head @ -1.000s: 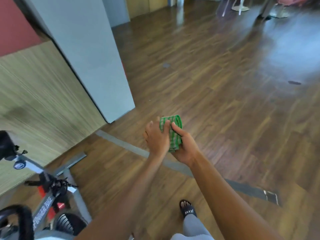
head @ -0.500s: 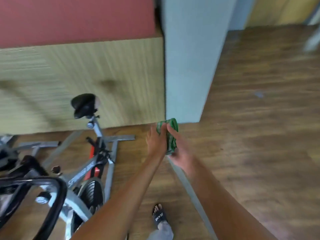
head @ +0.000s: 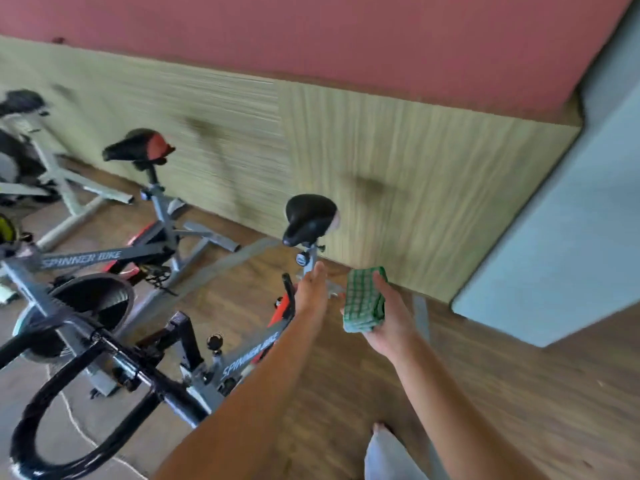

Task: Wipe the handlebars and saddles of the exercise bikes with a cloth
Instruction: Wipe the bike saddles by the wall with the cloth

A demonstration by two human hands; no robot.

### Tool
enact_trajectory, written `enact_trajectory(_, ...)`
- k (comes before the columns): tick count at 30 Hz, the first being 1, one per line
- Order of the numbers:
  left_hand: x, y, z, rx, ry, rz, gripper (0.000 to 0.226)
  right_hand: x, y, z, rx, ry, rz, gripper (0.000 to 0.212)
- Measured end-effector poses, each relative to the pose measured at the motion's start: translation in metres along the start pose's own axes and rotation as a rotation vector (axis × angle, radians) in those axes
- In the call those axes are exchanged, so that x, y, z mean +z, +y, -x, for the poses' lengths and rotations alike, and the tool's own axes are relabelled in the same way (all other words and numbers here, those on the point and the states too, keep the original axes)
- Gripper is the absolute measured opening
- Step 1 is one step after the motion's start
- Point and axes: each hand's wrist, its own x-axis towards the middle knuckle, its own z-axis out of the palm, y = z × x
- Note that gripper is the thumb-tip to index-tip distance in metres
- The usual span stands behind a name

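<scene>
A folded green checked cloth (head: 365, 299) lies in my right hand (head: 388, 320), which grips it at mid-frame. My left hand (head: 311, 292) is just left of the cloth, fingers straight and holding nothing. The nearest grey exercise bike has a black saddle (head: 310, 216) right above my left hand and black looped handlebars (head: 83, 389) at the lower left. A second bike behind it carries a black and red saddle (head: 138, 147). A third bike's black saddle (head: 20, 102) shows at the far left edge.
A wood-panelled wall (head: 398, 174) with a red band above runs behind the bikes. A pale blue column (head: 561, 244) stands at the right. The floor is brown wood planks (head: 502, 403). My foot (head: 381, 429) is below my right arm.
The view has swung left from open floor to the row of bikes. My left hand has let go of the cloth and moved apart; my right hand keeps holding it.
</scene>
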Motion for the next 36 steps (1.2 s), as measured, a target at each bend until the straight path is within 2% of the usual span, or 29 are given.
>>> enact_trajectory(5,-0.021,0.005,-0.112,-0.218,0.121,0.251,0.035,0.051,-0.016,-0.108,0.085,-0.01,0.21,0.032)
enact_trajectory(8,-0.027,0.006,-0.182,-0.336,0.201,0.399,0.035,0.084,-0.029,-0.193,-0.03,-0.077,0.608,0.02)
enact_trajectory(11,-0.026,0.009,-0.245,-0.455,0.249,0.483,0.036,0.118,-0.031,-0.277,-0.202,-0.166,1.04,0.022)
enact_trajectory(14,-0.024,0.008,-0.295,-0.547,0.295,0.532,0.043,0.146,-0.035,-0.342,-0.245,-0.294,1.371,0.03)
enact_trajectory(16,-0.025,0.003,-0.327,-0.615,0.324,0.591,0.047,0.164,-0.033,-0.381,-0.262,-0.444,1.697,0.035)
enact_trajectory(19,-0.024,-0.006,-0.36,-0.695,0.35,0.672,0.052,0.183,-0.014,-0.425,-0.476,-0.715,2.262,0.035)
enact_trajectory(20,-0.022,-0.011,-0.367,-0.712,0.339,0.738,0.054,0.184,-0.005,-0.438,-0.497,-0.782,2.371,0.034)
enact_trajectory(23,-0.011,-0.024,-0.379,-0.752,0.224,1.132,0.065,0.173,0.015,-0.468,-0.435,-0.961,2.631,0.042)
enact_trajectory(25,-0.009,-0.033,-0.384,-0.748,0.231,1.297,0.069,0.17,0.018,-0.475,-0.45,-1.012,2.697,0.047)
enact_trajectory(29,-0.007,-0.038,-0.39,-0.779,0.302,1.414,0.072,0.173,0.025,-0.474,-0.4,-1.076,2.637,0.056)
enact_trajectory(32,-0.009,-0.036,-0.387,-0.749,0.287,1.609,0.068,0.17,0.027,-0.461,-0.416,-1.326,2.56,0.059)
enact_trajectory(33,-0.012,-0.037,-0.386,-0.755,0.277,1.601,0.073,0.174,0.026,-0.468,-0.422,-1.378,2.566,0.062)
enact_trajectory(36,-0.017,-0.036,-0.388,-0.793,0.21,1.495,0.093,0.179,0.02,-0.505,-0.45,-1.253,2.712,0.049)
